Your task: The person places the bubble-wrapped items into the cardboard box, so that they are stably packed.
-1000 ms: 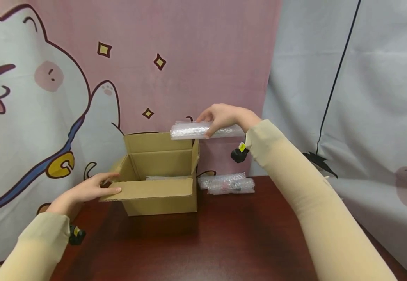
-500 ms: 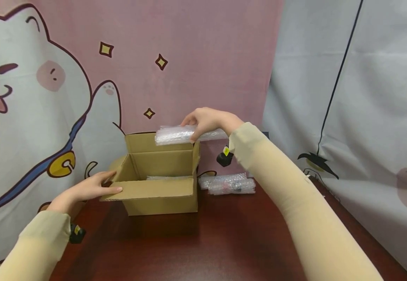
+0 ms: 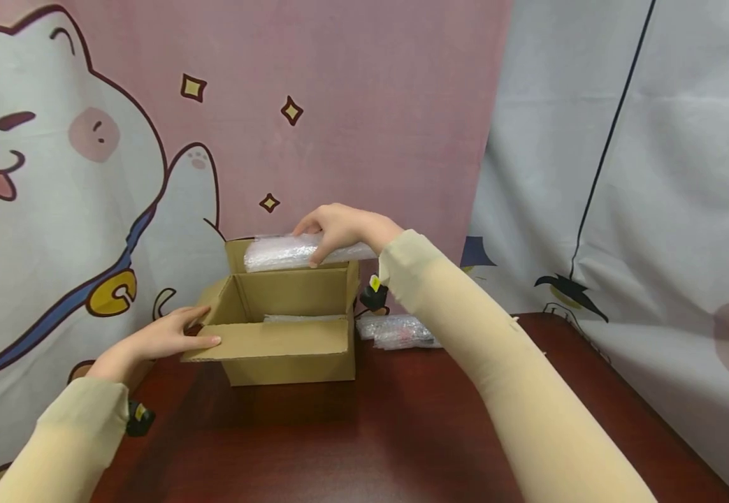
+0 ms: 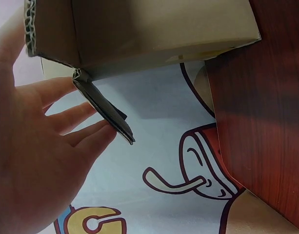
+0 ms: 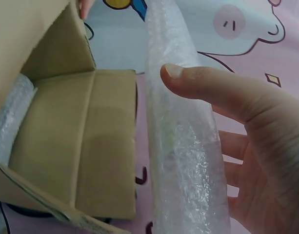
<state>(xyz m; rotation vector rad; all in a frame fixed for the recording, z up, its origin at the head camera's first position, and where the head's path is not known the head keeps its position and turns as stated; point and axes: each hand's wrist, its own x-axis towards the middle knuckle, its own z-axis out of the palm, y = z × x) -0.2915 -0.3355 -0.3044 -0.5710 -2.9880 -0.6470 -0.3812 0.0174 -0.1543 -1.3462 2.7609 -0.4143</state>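
My right hand [image 3: 347, 228] holds a clear bubble-wrap roll [image 3: 275, 254] level above an open cardboard box [image 3: 289, 370]. In the right wrist view the thumb [image 5: 193, 84] lies across the near side of the roll, and the other fingers are behind it. My left hand [image 3: 153, 340] grips the box's flaps at the front left corner. Its thumb lies on the front flap [image 3: 276, 340], while its fingers touch the side flap [image 4: 103, 108] in the left wrist view. Another bubble-wrapped roll [image 5: 15, 114] lies inside the box, partly hidden by the front flap in the head view.
Several bubble-wrapped packages [image 3: 398, 331] lie on the dark red table [image 3: 414, 426], just right of the box. A pink and white cartoon backdrop [image 3: 389, 105] hangs behind, and a grey-white cloth [image 3: 685, 209] hangs on the right.
My right hand has carried the bubble-wrap roll left and slightly down, from beside the box's right edge to over the box. The left hand has stayed at the flaps.
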